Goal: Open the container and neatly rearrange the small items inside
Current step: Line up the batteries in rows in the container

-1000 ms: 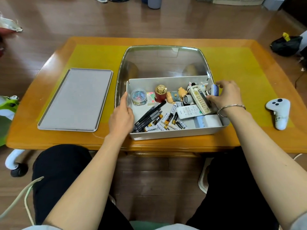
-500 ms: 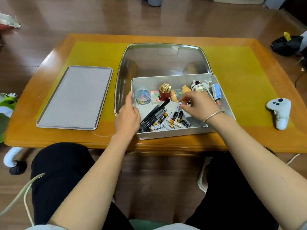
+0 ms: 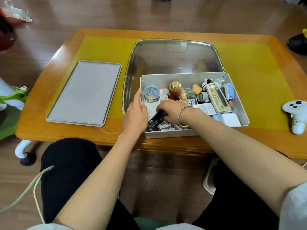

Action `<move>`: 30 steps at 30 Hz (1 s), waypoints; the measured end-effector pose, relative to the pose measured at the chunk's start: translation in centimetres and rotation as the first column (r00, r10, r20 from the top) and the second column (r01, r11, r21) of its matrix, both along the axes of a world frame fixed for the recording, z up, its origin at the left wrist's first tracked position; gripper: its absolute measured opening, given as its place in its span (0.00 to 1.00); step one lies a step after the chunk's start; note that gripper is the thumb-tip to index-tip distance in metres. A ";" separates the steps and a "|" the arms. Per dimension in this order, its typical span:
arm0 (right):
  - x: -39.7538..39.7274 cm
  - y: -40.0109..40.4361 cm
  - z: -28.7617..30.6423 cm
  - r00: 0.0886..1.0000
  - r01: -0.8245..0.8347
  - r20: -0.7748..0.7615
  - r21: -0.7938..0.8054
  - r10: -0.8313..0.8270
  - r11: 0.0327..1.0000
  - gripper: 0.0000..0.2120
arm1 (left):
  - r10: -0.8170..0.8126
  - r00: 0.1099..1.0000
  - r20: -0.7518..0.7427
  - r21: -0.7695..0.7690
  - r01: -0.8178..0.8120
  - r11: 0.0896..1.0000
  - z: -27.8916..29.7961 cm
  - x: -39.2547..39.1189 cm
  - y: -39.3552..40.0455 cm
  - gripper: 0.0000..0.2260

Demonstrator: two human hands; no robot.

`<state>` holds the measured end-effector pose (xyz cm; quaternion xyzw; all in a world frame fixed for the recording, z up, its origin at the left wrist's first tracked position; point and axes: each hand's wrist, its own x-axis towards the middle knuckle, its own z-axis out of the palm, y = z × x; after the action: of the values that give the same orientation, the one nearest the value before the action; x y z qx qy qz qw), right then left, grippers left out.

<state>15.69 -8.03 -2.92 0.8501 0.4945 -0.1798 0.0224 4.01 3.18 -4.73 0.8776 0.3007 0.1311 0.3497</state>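
Note:
The open white container [image 3: 182,77] stands at the table's near edge, and its grey lid [image 3: 83,93] lies flat to the left. My left hand [image 3: 135,115] grips the container's left wall, thumb up along it. My right hand [image 3: 171,110] reaches across into the left part of the box, its fingers curled over a bundle of black pens [image 3: 156,121]. Loose batteries [image 3: 166,127] lie by the front wall. Behind are a clear jar of clips [image 3: 151,95], a red bottle with a gold cap [image 3: 173,90], a pig figurine [image 3: 191,92] and a beige remote [image 3: 217,98].
A white game controller [image 3: 295,113] lies on the table to the right. A glass panel [image 3: 174,55] is set in the wooden table behind the container. A white block [image 3: 230,119] sits in the box's right front corner. My knees are under the table edge.
My right hand has moved from the remotes at the right of the box across to the left, onto the black pens. My left hand has stayed on the left wall.

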 end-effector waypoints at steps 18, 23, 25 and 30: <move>0.7 -0.8 2.2 0.998 -0.022 0.058 0.144 0.014 0.989 0.10 | -0.046 0.988 0.150 0.374 -0.014 0.927 0.5 -0.4 -0.5 0.15; 0.3 -1.5 3.9 0.998 -0.017 0.068 0.244 0.000 0.970 0.11 | -0.309 0.945 0.110 0.445 0.231 0.865 1.5 -0.5 -0.2 0.16; 0.2 -1.8 4.4 0.998 -0.016 0.064 0.232 0.001 0.973 0.11 | -0.311 0.945 0.104 0.345 0.259 0.902 1.7 -0.4 0.0 0.16; 1.0 -3.6 5.4 0.983 0.128 0.091 0.278 -0.158 0.952 0.14 | -0.307 0.951 0.045 0.276 0.284 0.918 2.1 0.8 -0.1 0.22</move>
<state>16.73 -11.58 2.46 0.8874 0.4496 -0.0635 -0.0797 4.84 3.04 -2.60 0.9452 0.1290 0.1541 0.2573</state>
